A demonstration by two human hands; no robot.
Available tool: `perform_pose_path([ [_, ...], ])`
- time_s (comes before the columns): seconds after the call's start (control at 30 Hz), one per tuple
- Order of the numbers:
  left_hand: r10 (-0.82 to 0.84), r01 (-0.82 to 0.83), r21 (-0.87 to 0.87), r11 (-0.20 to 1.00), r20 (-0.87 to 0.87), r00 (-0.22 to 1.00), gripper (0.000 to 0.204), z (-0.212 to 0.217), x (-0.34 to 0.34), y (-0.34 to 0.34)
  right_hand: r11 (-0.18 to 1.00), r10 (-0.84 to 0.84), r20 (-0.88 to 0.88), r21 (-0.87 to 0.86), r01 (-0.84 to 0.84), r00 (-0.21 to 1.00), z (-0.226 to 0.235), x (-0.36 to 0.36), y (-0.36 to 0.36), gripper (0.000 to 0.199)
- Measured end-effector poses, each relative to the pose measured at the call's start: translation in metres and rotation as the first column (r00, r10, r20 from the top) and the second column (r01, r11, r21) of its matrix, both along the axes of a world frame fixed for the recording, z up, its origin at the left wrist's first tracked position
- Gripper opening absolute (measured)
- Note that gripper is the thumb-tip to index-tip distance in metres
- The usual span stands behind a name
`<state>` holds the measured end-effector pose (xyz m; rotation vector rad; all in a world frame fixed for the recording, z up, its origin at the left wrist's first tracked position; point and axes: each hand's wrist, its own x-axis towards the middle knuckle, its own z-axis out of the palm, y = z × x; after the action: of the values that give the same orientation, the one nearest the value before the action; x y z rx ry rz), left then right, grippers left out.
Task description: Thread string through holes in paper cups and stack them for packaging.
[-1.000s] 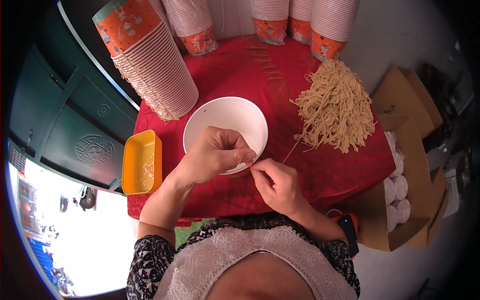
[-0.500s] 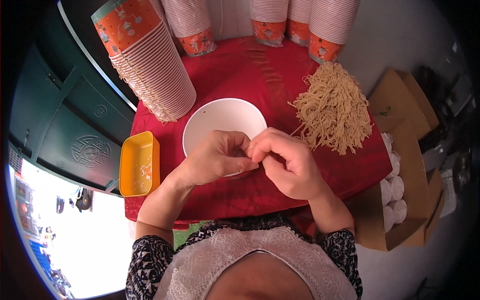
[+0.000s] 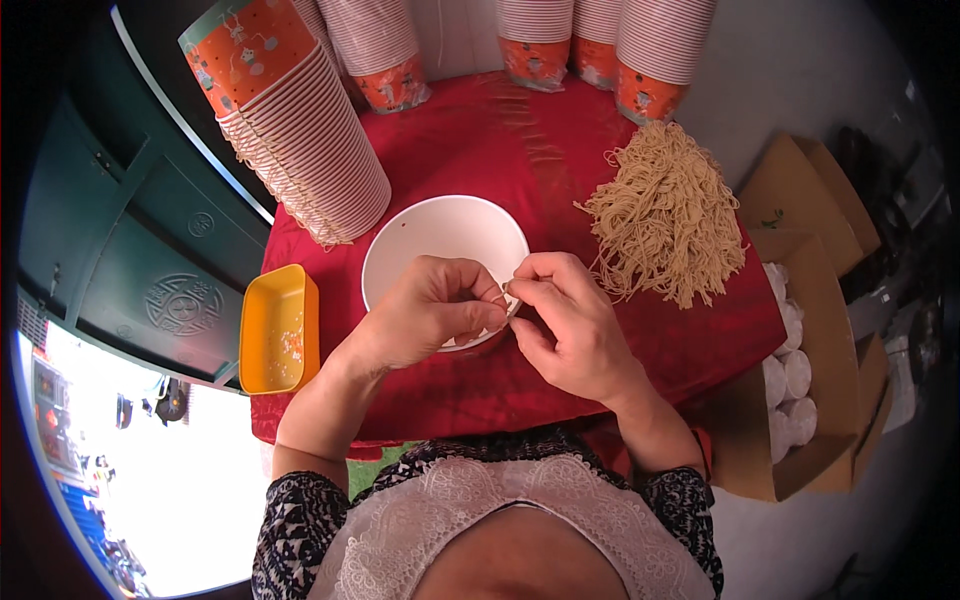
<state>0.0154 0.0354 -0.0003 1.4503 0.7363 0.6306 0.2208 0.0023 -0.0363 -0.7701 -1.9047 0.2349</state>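
My left hand (image 3: 432, 312) and my right hand (image 3: 578, 325) meet over the near right rim of a white paper bucket (image 3: 415, 250), which stands open side up on the table. A thin beige string (image 3: 504, 289) runs between my fingertips. My left thumb and forefinger are pinched on it. My right fingers also hold the string, with the right thumb held a little apart below. A small dark hole shows in the bucket's far left wall. The near rim is partly hidden by my hands. Right of them lies a big heap of beige strings (image 3: 665, 215).
A tall stack of orange-and-white paper buckets (image 3: 310, 140) with strings hanging along it leans at the left. A yellow tray (image 3: 256, 330) with small white and orange bits sits nearer. More wrapped stacks (image 3: 665, 50) line the back of the red-covered table (image 3: 470, 140). Cardboard boxes (image 3: 835, 350) stand right.
My right hand has turned slightly, its thumb now apart from the left fingertips. More of the string shows between the hands. My left hand has hardly moved.
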Motion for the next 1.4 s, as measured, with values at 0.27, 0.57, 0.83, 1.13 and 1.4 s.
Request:
perform_pose_path([
  [0.27, 0.004, -0.004, -0.007, 1.0, -0.007, 1.0, 0.005, 0.009, 0.004, -0.001, 0.983, -0.071, -0.033, 0.167, 0.076, 0.997, -0.01, -0.006, 0.002, 0.019],
  [0.57, 0.04, -0.04, 0.026, 0.999, 0.028, 0.999, 0.007, 0.001, 0.005, 0.004, 0.982, -0.056, -0.056, 0.175, 0.065, 0.997, -0.01, -0.011, -0.011, 0.019],
  [0.83, 0.015, -0.015, 0.016, 1.0, 0.001, 1.0, 0.009, 0.005, 0.005, 0.0, 0.987, -0.122, -0.1, 0.097, 0.131, 0.988, -0.015, -0.004, 0.003, 0.014],
  [1.13, 0.039, -0.006, 0.305, 0.952, -0.103, 0.994, 0.01, 0.0, 0.006, -0.007, 0.994, -0.076, -0.05, 0.072, 0.08, 0.996, -0.017, -0.003, 0.005, 0.011],
  [1.4, 0.336, -0.047, 0.799, 0.599, -0.197, 0.921, 0.017, -0.001, 0.02, -0.024, 0.995, -0.055, -0.068, 0.076, 0.06, 0.996, -0.016, -0.004, 0.006, 0.011],
])
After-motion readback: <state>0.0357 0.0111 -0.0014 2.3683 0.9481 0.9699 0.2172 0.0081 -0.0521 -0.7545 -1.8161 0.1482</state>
